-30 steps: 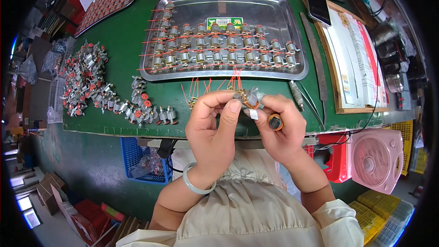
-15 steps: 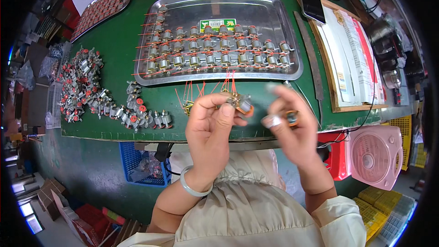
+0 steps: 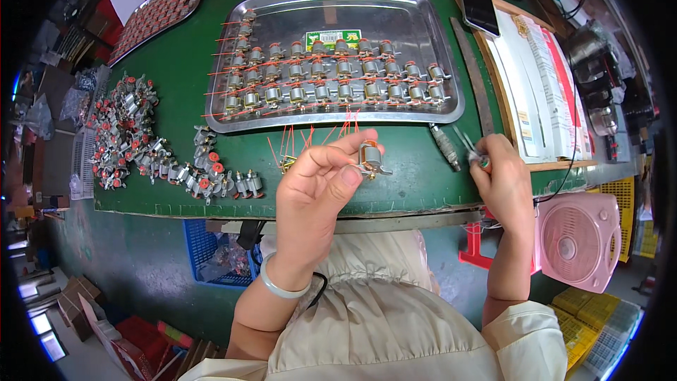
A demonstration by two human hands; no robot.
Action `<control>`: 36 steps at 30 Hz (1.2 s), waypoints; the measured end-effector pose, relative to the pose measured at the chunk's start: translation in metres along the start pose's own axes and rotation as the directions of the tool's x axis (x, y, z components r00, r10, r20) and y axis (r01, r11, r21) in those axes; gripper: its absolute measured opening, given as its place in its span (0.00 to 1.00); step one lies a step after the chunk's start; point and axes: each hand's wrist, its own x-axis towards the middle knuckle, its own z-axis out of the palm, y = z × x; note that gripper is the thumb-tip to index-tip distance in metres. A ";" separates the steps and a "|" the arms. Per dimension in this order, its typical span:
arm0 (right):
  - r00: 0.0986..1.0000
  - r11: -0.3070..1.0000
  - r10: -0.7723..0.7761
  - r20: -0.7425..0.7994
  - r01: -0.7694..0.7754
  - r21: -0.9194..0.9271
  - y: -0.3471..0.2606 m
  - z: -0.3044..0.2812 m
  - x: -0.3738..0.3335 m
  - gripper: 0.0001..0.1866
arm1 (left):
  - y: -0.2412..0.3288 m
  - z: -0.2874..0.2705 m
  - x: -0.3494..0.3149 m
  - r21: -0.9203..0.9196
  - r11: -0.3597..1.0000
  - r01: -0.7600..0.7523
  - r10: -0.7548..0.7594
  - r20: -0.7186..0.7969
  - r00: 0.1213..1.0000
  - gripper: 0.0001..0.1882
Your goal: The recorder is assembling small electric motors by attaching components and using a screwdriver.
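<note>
My left hand (image 3: 310,187) is raised over the table's front edge. Its thumb and fingers pinch a small silver cylindrical component (image 3: 370,160) with metal tabs and an orange rim. Farther right, my right hand (image 3: 506,180) is low over the tabletop, fingers closed round a slim two-pronged metal tool (image 3: 465,141) that looks like tweezers; the fingers cover part of it. A knurled metal handle (image 3: 446,148) lies just left of that hand. Behind my left hand, several red wires (image 3: 308,138) with brassy ends lie along the tray's near side.
Rows of similar components with red wires fill part of a metal tray (image 3: 455,109). A pile of loose components (image 3: 127,127) spreads at the left. A flat dark metal strip (image 3: 471,74), a phone (image 3: 477,3) and a papered board (image 3: 529,99) lie at the right.
My right hand has moved right, away from my left hand, down toward the tabletop. The component in my left hand has turned upright. The knurled handle now shows uncovered.
</note>
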 end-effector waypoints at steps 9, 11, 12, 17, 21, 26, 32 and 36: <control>0.977 0.818 -0.155 -0.148 0.211 0.535 -0.038 -0.013 -0.007 0.13 | -0.005 0.001 -0.001 0.050 0.999 -0.006 0.006 0.007 1.000 0.06; 0.896 0.749 -0.384 -0.225 0.444 0.492 -0.047 -0.001 -0.005 0.16 | -0.007 0.001 -0.001 0.058 0.998 -0.010 0.010 0.009 1.000 0.06; 0.896 0.750 -0.382 -0.225 0.443 0.492 -0.051 0.001 -0.004 0.16 | -0.008 0.002 -0.001 0.063 0.998 -0.016 0.015 0.011 1.000 0.06; 0.827 0.747 -0.488 -0.280 0.562 0.356 -0.064 0.007 0.004 0.19 | -0.007 0.002 -0.003 0.066 0.997 -0.050 0.048 0.038 0.998 0.06; 0.830 0.739 -0.504 -0.239 0.558 0.377 -0.066 0.004 0.004 0.19 | -0.008 0.000 -0.003 0.065 0.996 -0.054 0.051 0.047 0.998 0.08; 0.898 0.662 -0.417 -0.140 0.405 0.630 -0.064 0.005 0.000 0.17 | -0.008 -0.004 -0.001 0.051 0.991 -0.122 0.114 0.140 0.984 0.12; 0.885 0.182 -0.188 0.426 -0.395 0.901 -0.063 0.003 -0.004 0.08 | -0.016 -0.009 0.003 0.086 0.973 -0.214 0.192 0.214 0.958 0.14; 0.833 -0.009 -0.273 0.480 -0.501 0.865 -0.059 0.006 -0.004 0.08 | -0.017 -0.006 0.005 0.064 0.967 -0.245 0.224 0.230 0.947 0.13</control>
